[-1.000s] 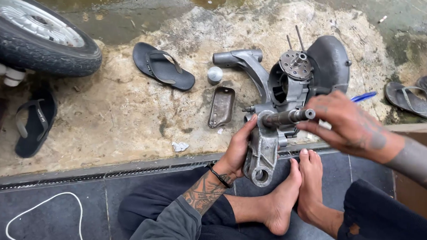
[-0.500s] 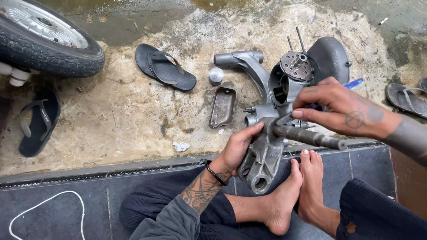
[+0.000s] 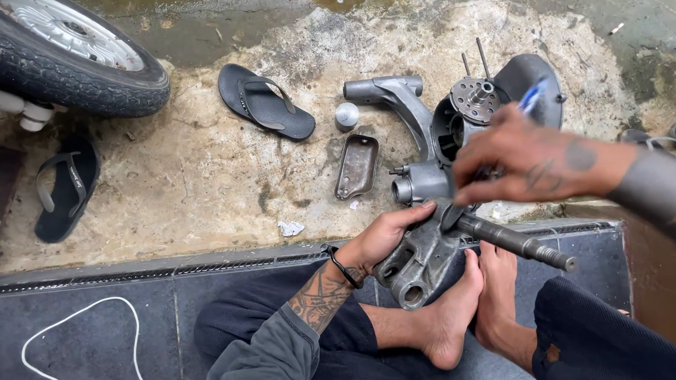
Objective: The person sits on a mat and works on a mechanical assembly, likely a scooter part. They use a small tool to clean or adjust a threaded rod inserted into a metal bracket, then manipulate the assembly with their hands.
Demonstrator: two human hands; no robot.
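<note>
- Head view: the left hand (image 3: 387, 237) is clamped around the upper part of a grey cast metal engine casing (image 3: 419, 262), thumb and fingers wrapped on it, steadying it above the person's bare feet (image 3: 465, 310).
- The casing sits at the edge where the dark tiled step (image 3: 124, 310) meets the rough concrete ground (image 3: 203, 178); its lower lug with a round hole hangs just over one foot.
- The right hand (image 3: 530, 161) reaches in from the right edge, fingers pinched near the top of the casing; motion blur hides what they grip, so I cannot tell whether it is closed on anything.
- A dark steel shaft (image 3: 512, 242) with a threaded tip sticks out of the casing toward the right, just below the right hand.
- Behind the casing, on the concrete, stands the rest of the engine block (image 3: 460, 115) with a round hub and two studs.
- Near it lie a small oblong metal cover (image 3: 356, 167) and a little grey cap (image 3: 346, 115).
- A black sandal (image 3: 266, 101) lies left of them; another sandal (image 3: 65, 186) lies near the left edge.
- A tyre on its wheel (image 3: 65, 53) fills the top left corner.
- A white cord (image 3: 78, 327) loops across the step at the bottom left.
</note>
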